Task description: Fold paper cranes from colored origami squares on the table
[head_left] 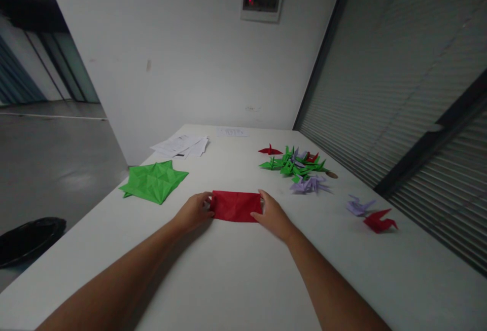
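A red sheet of paper (236, 206), folded into a rectangle with faint creases, is held between my two hands just over the white table (228, 270). My left hand (196, 211) pinches its left edge, thumb in front and fingers behind. At the opposite edge my right hand (272, 215) grips the paper the same way, thumb near the lower corner. Creased green paper sheets (155, 181) lie to the left of my left hand. Beyond my right hand sits a pile of folded paper cranes (297, 164) in green, purple and red.
A purple crane (358, 206) and a red crane (379, 221) lie near the right edge, beside the window blinds (418, 77). Printed papers (182, 145) rest at the back left. A black-lined bin (32, 240) stands on the floor at left. The wall (190, 57) bounds the far end.
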Demonstrator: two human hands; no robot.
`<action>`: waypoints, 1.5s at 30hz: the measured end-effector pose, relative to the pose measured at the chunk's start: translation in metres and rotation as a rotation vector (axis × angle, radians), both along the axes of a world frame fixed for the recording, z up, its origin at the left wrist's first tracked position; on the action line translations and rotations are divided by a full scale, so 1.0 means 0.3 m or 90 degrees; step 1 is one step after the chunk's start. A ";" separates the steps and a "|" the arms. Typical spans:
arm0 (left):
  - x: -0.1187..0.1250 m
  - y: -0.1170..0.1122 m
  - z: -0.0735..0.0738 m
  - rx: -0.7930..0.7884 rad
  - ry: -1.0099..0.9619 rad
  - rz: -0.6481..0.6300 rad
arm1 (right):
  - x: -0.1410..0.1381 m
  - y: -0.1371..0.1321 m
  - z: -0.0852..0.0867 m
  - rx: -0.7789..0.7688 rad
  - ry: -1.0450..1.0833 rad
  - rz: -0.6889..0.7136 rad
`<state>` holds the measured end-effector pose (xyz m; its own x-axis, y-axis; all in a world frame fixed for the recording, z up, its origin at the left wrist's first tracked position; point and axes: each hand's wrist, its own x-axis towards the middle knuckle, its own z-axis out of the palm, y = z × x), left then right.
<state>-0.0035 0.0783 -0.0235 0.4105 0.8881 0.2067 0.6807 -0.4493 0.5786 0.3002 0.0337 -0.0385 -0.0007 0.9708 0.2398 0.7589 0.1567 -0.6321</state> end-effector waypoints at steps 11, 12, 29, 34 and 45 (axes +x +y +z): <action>0.016 0.003 -0.025 -0.183 -0.338 0.061 | 0.004 0.006 -0.014 0.076 0.126 0.001; 0.016 0.002 -0.021 -0.192 -0.352 0.055 | 0.003 0.006 -0.011 0.078 0.133 0.000; -0.076 -0.009 0.104 -0.093 -0.140 -0.420 | 0.015 -0.028 0.100 0.099 0.361 0.031; -0.088 -0.017 0.142 -0.127 -0.075 -0.485 | 0.004 -0.029 0.091 0.073 0.230 0.110; -0.090 -0.028 0.137 -0.032 0.058 -0.499 | -0.040 -0.091 0.080 -0.032 -0.045 0.272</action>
<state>-0.0306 0.0701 0.0177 0.9341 0.3398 0.1096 0.2216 -0.7924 0.5683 0.2883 0.0063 -0.0144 -0.4196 0.8902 0.1776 0.6743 0.4366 -0.5955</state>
